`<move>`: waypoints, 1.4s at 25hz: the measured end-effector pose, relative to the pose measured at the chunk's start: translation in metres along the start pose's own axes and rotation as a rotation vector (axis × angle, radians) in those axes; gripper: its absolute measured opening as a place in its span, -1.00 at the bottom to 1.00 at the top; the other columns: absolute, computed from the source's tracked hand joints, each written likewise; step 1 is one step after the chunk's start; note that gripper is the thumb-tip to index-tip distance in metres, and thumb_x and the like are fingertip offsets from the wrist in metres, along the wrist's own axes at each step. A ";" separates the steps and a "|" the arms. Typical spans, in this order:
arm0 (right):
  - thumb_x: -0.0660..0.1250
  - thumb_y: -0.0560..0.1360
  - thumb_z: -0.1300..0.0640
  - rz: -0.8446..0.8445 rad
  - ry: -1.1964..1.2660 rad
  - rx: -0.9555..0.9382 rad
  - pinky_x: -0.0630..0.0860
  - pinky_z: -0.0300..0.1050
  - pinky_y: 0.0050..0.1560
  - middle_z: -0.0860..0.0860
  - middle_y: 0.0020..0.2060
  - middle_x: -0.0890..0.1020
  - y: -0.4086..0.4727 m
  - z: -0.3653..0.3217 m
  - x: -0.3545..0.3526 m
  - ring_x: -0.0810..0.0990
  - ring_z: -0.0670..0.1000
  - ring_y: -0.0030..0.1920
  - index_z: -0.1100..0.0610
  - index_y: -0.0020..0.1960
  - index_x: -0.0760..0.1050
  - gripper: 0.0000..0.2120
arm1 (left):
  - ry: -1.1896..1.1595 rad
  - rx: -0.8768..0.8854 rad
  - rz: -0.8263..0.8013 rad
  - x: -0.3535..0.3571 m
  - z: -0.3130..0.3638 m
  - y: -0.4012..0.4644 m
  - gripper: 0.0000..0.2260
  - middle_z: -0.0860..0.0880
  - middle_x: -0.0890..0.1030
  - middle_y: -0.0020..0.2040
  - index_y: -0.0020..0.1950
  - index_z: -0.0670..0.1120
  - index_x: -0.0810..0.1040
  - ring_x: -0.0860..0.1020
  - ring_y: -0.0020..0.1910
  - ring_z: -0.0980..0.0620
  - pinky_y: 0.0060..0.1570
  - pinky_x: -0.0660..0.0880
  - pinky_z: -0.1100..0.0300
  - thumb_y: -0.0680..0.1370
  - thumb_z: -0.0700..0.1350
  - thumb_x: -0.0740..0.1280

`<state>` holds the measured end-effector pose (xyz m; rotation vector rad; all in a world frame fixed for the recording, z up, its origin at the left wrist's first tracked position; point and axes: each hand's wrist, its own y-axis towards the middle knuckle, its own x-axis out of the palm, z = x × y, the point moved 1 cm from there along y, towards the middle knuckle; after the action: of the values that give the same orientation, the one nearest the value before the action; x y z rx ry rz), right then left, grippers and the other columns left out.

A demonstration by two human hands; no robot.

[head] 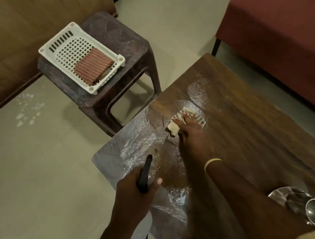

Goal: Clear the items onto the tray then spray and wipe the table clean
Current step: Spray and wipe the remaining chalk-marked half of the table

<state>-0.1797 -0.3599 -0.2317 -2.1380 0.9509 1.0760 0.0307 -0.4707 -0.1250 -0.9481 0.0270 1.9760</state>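
Right hand [187, 124] flat, pressing cloth [182, 121] near wet table's [245, 124] left edge; left hand [133, 191] grips black sprayer [144, 174]; tray [52, 49] on stool [121, 39] beyond

one tray [46, 50], two cloths [174, 127], one stool [128, 43]

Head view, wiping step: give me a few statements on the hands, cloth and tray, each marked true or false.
1. The right hand presses a cloth on the table. True.
2. The left hand is empty. False: it grips a dark spray bottle.
3. The white tray sits on the table. False: it is on a brown stool.
4. A striped folded cloth lies in the tray. True.
5. The table's near corner looks wet. True.
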 end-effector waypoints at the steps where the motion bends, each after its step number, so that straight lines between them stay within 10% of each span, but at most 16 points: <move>1: 0.24 0.62 0.18 0.003 0.012 0.024 0.12 0.10 0.51 0.03 0.54 0.25 -0.007 -0.002 0.005 0.11 0.12 0.56 -0.12 0.46 0.38 -0.55 | -0.011 -0.030 0.021 -0.001 -0.002 -0.006 -0.77 -0.01 0.51 -0.42 -0.25 -0.01 0.50 0.49 -0.29 0.02 -0.32 0.42 0.33 0.40 0.05 0.50; 8: 0.37 0.54 0.10 -0.084 0.067 -0.059 0.43 0.05 0.35 -0.13 0.54 0.16 -0.152 -0.044 0.041 0.13 0.00 0.54 -0.27 0.46 0.31 -0.43 | 0.080 -0.247 -0.037 -0.009 -0.025 -0.029 -0.69 0.06 0.48 -0.44 -0.34 -0.01 0.43 0.49 -0.42 0.11 -0.46 0.34 0.42 0.39 0.10 0.50; 13: 0.20 0.65 0.13 -0.044 0.038 0.007 0.14 0.11 0.51 -0.03 0.57 0.13 -0.048 -0.025 0.014 0.08 0.02 0.55 -0.20 0.50 0.28 -0.53 | 0.033 -0.175 -0.134 -0.022 -0.043 -0.035 -0.71 0.03 0.50 -0.39 -0.28 -0.09 0.46 0.49 -0.39 0.09 -0.41 0.35 0.40 0.40 0.04 0.50; 17: 0.20 0.65 0.14 0.080 0.014 0.078 0.36 0.02 0.40 0.05 0.55 0.22 -0.023 -0.049 0.030 0.27 0.11 0.49 -0.17 0.50 0.31 -0.55 | 0.014 -0.188 -0.048 -0.030 -0.050 -0.032 -0.71 -0.03 0.54 -0.40 -0.32 -0.11 0.48 0.52 -0.38 0.04 -0.38 0.39 0.34 0.36 0.00 0.55; 23: 0.22 0.58 0.10 -0.262 -0.118 -0.569 0.26 0.11 0.47 0.03 0.54 0.27 -0.128 -0.065 0.066 0.22 0.12 0.53 -0.09 0.50 0.33 -0.51 | -0.122 -0.114 -0.062 -0.045 -0.047 -0.036 -0.70 0.09 0.49 -0.44 -0.27 0.03 0.47 0.50 -0.36 0.17 -0.38 0.38 0.43 0.30 -0.04 0.60; 30: 0.18 0.65 0.11 0.075 0.062 0.124 0.33 0.21 0.43 0.02 0.56 0.19 -0.025 -0.092 0.054 0.20 0.12 0.52 -0.14 0.49 0.30 -0.57 | -0.098 -0.167 -0.023 -0.053 -0.061 -0.039 -0.71 0.06 0.54 -0.46 -0.30 -0.05 0.48 0.55 -0.29 0.13 -0.39 0.41 0.43 0.32 -0.01 0.58; 35: 0.29 0.56 0.07 -0.211 -0.092 -0.468 0.42 0.12 0.35 -0.01 0.55 0.24 -0.073 -0.127 0.075 0.17 0.08 0.53 -0.16 0.49 0.30 -0.48 | -0.090 -0.234 -0.013 -0.059 -0.065 -0.039 -0.68 0.07 0.57 -0.39 -0.31 0.03 0.43 0.56 -0.36 0.09 -0.35 0.45 0.48 0.31 -0.02 0.59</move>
<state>-0.0340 -0.4347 -0.2164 -2.4612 0.4436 1.3751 0.1164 -0.5148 -0.1203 -1.0026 -0.2653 2.0377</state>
